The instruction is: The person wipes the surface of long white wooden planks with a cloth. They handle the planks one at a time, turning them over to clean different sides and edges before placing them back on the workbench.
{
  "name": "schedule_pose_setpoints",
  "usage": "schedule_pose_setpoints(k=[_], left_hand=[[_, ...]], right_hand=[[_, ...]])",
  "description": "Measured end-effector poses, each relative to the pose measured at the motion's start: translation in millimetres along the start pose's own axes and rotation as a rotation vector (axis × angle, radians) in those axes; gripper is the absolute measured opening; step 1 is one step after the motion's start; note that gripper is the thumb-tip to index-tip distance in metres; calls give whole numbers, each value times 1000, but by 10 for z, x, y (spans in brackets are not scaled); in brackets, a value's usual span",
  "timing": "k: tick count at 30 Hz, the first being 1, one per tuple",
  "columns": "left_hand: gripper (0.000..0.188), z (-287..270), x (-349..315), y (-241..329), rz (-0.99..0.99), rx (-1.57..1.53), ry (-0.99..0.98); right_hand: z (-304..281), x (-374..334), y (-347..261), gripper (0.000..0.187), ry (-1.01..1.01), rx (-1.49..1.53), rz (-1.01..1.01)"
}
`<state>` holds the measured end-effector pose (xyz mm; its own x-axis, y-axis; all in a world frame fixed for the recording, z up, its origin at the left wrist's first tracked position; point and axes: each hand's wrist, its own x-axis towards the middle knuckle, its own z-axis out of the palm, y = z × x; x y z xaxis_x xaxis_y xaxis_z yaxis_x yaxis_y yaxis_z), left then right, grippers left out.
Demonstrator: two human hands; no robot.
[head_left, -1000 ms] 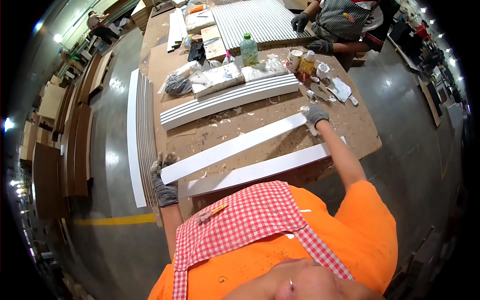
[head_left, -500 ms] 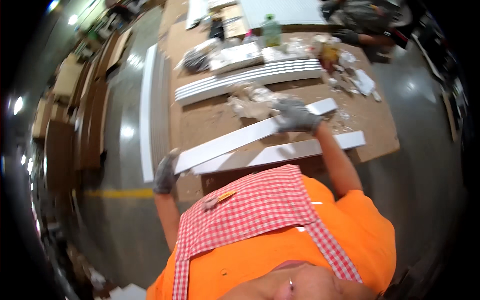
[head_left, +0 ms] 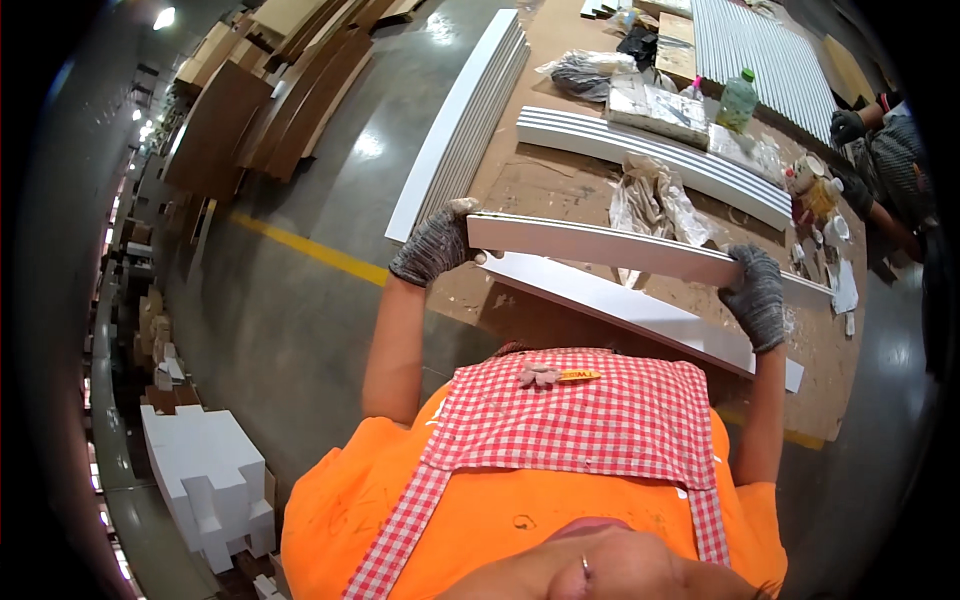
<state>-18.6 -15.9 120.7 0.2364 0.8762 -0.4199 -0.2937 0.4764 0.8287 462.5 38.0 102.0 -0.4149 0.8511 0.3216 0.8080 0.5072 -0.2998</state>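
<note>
Hidden: your apron bib and orange shirt cover the near edge of the worktop [head_left: 540, 190], and the lower end of the second white strip [head_left: 640, 312] runs out of sight behind your right forearm.
Left hand: your gloved left hand [head_left: 435, 245] is wrapped around the left end of the white strip [head_left: 600, 247], fingers curled over its end.
Right hand: your gloved right hand [head_left: 755, 295] is closed over the strip's right part; the fingertips are tucked behind it and cannot be seen.
Strip: long, flat, white, slightly bowed by the lens, with a thin darker top edge; it is held between both hands, just above the second strip, which lies on the worktop.
Middle of worktop: crumpled plastic wrap [head_left: 655, 195] lies just behind the held strip; beyond it sits a bundle of curved white mouldings [head_left: 650, 155].
Far side: a green bottle [head_left: 738, 100] stands near a ribbed white panel [head_left: 760, 50]; small items at the right are too blurred to tell.
Right rim: another person's gloved hand [head_left: 848, 125] is cut off by the frame.
</note>
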Motion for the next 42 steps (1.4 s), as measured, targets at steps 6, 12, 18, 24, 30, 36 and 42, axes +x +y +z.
schedule_pose_setpoints(k=[6, 12, 18, 24, 30, 36, 42], left_hand=[[37, 95, -21, -126, 93, 32, 127], [29, 321, 38, -135, 92, 231, 322], [27, -203, 183, -436, 344, 477, -58], [34, -72, 62, -220, -10, 373, -92], [40, 135, -1, -71, -1, 612, -164], [61, 117, 59, -298, 225, 790, -134], [85, 21, 189, -450, 303, 1308, -34]], right_hand=[[-163, -200, -31, 54, -176, 86, 58], [-321, -297, -137, 54, -282, 174, 106], [-334, -350, -247, 42, -269, -53, 169], [-98, -617, -181, 33, -122, 50, 77], [20, -705, -192, 39, -199, -58, 90], [37, -726, -311, 55, -344, -70, 188], [138, -721, -313, 67, -408, -34, 196]])
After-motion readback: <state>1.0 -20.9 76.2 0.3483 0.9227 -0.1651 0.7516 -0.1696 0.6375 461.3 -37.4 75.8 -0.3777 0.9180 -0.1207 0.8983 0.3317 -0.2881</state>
